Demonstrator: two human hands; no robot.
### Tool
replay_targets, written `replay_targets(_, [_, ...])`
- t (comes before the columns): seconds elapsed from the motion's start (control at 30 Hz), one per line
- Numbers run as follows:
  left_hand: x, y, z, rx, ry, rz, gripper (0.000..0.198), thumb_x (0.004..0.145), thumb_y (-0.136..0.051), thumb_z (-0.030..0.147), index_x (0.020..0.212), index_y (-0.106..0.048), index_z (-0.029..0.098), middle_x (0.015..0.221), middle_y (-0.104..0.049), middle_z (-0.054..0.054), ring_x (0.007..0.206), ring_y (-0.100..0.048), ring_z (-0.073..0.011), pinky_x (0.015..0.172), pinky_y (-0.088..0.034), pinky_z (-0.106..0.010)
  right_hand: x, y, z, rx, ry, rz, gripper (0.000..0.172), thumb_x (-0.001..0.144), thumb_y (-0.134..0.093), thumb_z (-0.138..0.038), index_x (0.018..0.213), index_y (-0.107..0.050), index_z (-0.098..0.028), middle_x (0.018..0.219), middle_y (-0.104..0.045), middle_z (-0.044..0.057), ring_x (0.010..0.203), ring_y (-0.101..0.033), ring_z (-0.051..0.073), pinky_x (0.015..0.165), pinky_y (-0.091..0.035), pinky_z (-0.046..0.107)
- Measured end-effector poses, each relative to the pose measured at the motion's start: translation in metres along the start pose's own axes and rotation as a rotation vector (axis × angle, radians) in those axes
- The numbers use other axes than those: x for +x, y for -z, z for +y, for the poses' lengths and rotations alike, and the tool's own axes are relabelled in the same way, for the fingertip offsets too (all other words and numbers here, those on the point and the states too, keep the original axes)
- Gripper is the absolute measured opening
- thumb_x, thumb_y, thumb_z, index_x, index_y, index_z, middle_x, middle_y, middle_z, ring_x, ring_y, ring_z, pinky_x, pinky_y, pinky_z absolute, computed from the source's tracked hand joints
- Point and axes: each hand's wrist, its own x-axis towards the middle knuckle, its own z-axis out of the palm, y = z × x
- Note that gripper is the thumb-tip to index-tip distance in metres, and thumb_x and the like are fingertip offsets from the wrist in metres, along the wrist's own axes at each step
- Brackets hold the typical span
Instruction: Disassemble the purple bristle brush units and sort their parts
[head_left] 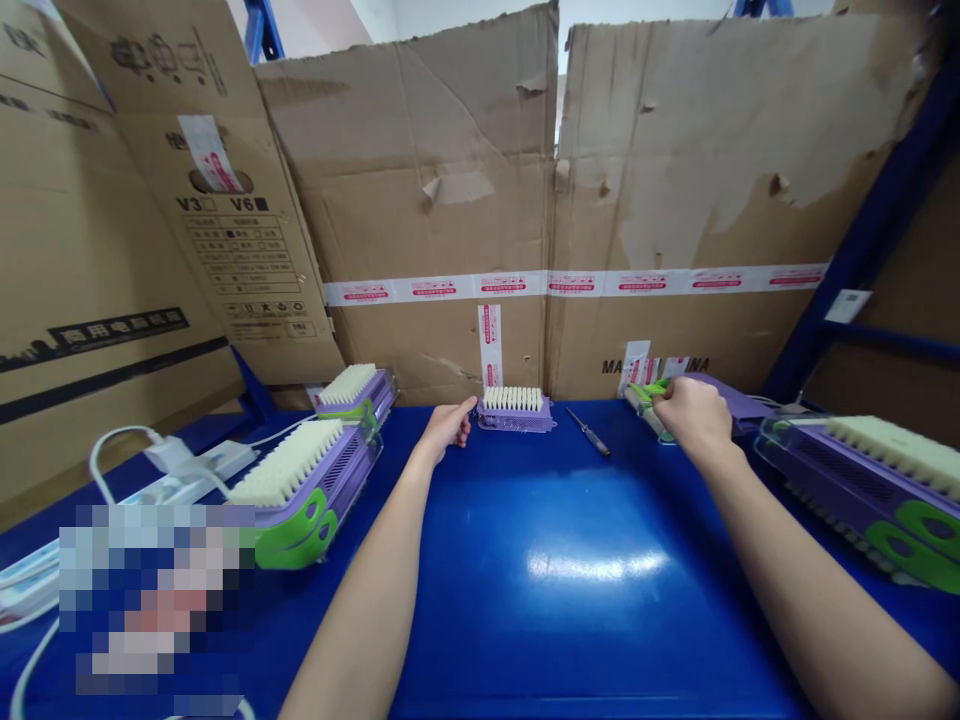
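Note:
My left hand (447, 430) is near the back of the blue table, its index finger stretched toward the left end of a purple brush piece (514, 408) with cream bristles. The other fingers curl loosely and hold nothing; whether the fingertip touches the piece I cannot tell. Farther right, my right hand (694, 412) is closed on a green-and-clear plastic part (646, 400), with its fingertips partly hidden. Behind that hand lies a flat purple part (731, 400). Between my hands, a screwdriver (589, 432) rests on the table.
Purple-and-green brush units stand at left (300, 490), farther back (356, 392) and at right (870, 480). White power strips (187, 475) and cables lie on the left, beside a blurred patch. Cardboard panels (442, 200) wall the table's back, and a blue metal post (847, 230) rises at right.

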Motion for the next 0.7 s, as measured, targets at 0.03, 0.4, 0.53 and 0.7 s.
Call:
replay_targets(0.03, [0.000,0.000,0.000,0.001,0.003,0.001,0.048,0.069,-0.058,0.060,0.053,-0.042,0.017,0.043,-0.047,0.003,0.033,-0.043,-0.0066,0.038,-0.036,-0.020,0.000,0.001,0.001,-0.036,-0.015,-0.038,0.023,0.070,-0.055,-0.026,0.083,-0.068,-0.012,0.086,-0.065,0.020,0.080,-0.063,0.031,0.064,-0.042,0.035])
replay_targets(0.4, [-0.002,-0.001,0.003,0.012,0.029,0.008,0.046,0.072,-0.058,0.056,0.052,-0.043,0.017,0.041,-0.046,0.003,0.034,-0.042,-0.0071,0.038,-0.035,-0.021,-0.003,-0.005,0.000,-0.235,-0.067,-0.225,0.029,0.075,-0.049,-0.032,0.094,-0.065,-0.017,0.097,-0.064,0.016,0.091,-0.061,0.030,0.078,-0.039,0.042])
replay_targets(0.53, [-0.002,-0.003,0.004,0.012,0.036,0.015,0.045,0.072,-0.058,0.055,0.052,-0.043,0.017,0.041,-0.046,0.003,0.034,-0.042,-0.0074,0.039,-0.035,-0.021,-0.005,-0.011,0.001,-0.237,-0.040,-0.202,0.029,0.077,-0.048,-0.033,0.092,-0.065,-0.016,0.094,-0.065,0.016,0.092,-0.060,0.030,0.078,-0.037,0.043])
replay_targets(0.7, [-0.003,0.000,0.004,0.002,0.020,-0.005,0.045,0.073,-0.058,0.054,0.052,-0.043,0.017,0.041,-0.046,0.003,0.034,-0.042,-0.0075,0.039,-0.034,-0.021,-0.009,-0.013,-0.003,-0.212,0.036,-0.071,0.034,0.083,-0.043,-0.038,0.089,-0.066,-0.014,0.092,-0.065,0.017,0.092,-0.058,0.032,0.078,-0.036,0.046])
